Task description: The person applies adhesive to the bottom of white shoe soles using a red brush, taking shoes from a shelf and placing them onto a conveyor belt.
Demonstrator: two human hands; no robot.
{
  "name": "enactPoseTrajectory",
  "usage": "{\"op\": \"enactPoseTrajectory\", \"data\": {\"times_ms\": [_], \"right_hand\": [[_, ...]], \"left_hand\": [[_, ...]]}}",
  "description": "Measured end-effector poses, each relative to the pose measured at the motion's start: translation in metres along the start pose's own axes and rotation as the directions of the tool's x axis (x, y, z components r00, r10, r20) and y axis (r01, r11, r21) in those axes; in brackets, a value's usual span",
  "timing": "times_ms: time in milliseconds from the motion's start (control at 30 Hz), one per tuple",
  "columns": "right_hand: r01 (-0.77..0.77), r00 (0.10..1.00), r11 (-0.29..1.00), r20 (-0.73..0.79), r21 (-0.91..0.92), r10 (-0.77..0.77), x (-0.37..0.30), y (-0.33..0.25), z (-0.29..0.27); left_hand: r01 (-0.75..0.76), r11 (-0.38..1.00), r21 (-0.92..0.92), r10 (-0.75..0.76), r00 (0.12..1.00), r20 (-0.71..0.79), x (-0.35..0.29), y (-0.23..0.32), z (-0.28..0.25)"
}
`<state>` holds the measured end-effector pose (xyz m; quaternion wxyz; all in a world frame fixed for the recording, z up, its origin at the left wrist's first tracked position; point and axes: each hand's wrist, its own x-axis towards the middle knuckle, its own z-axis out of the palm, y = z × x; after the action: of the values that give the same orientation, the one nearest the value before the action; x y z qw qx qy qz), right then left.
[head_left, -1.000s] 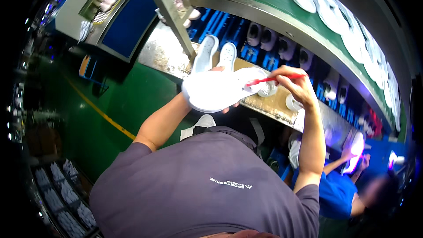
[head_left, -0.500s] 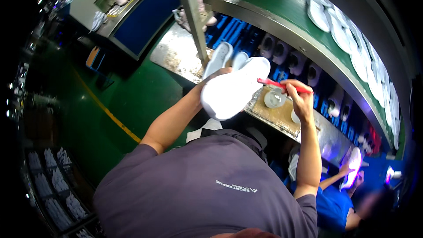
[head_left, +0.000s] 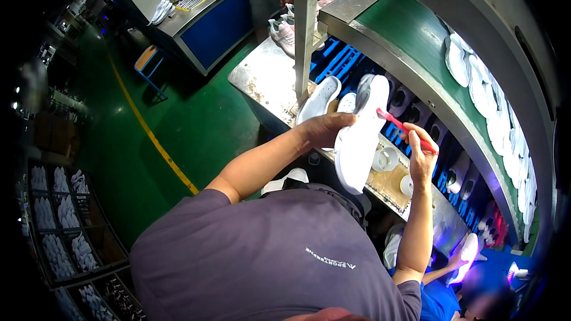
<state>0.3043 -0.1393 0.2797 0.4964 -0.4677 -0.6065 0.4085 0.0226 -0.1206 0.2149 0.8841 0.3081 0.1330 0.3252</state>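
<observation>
The left hand (head_left: 324, 131) grips a white shoe (head_left: 358, 137), sole up, above the workbench (head_left: 267, 80); the right hand (head_left: 421, 156) pinches a red brush (head_left: 404, 128) at its edge. The shoe looks light, fairly stiff, best clasped mid-body

One head-worn fisheye view looks steeply down from above the person's shoulders, close over both raised hands at frame centre. It faces a workbench (head_left: 267, 83) and a curved conveyor (head_left: 416, 41) bending across the upper right.
</observation>
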Motion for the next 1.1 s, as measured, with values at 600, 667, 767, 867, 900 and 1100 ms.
{"op": "enactPoseTrajectory", "data": {"times_ms": [600,667,767,867,900,1100], "right_hand": [[-0.021,0.998,1.000,0.060,-0.016,0.022,-0.039,0.009,-0.001],[-0.099,0.995,0.994,-0.018,0.042,0.100,-0.052,0.016,0.004],[-0.195,0.975,0.974,-0.089,0.117,0.206,-0.065,0.022,0.017],[-0.245,0.944,0.928,-0.147,0.282,0.294,-0.074,0.019,0.036],[-0.227,0.946,0.911,-0.144,0.344,0.290,-0.077,0.016,0.042],[-0.197,0.940,0.827,-0.139,0.527,0.313,-0.081,-0.019,0.056]], "left_hand": [[-0.387,0.683,0.620,0.578,0.805,-0.134,-0.004,0.060,0.015],[-0.358,0.549,0.755,0.626,0.775,-0.088,-0.009,0.057,0.023],[-0.230,0.053,0.972,0.659,0.739,0.139,-0.012,0.050,0.036],[-0.376,-0.028,0.926,0.683,0.669,0.292,-0.005,0.044,0.043],[-0.360,-0.065,0.931,0.632,0.707,0.317,-0.005,0.043,0.043],[-0.485,0.102,0.868,0.605,0.723,0.334,0.020,0.039,0.012]]}}
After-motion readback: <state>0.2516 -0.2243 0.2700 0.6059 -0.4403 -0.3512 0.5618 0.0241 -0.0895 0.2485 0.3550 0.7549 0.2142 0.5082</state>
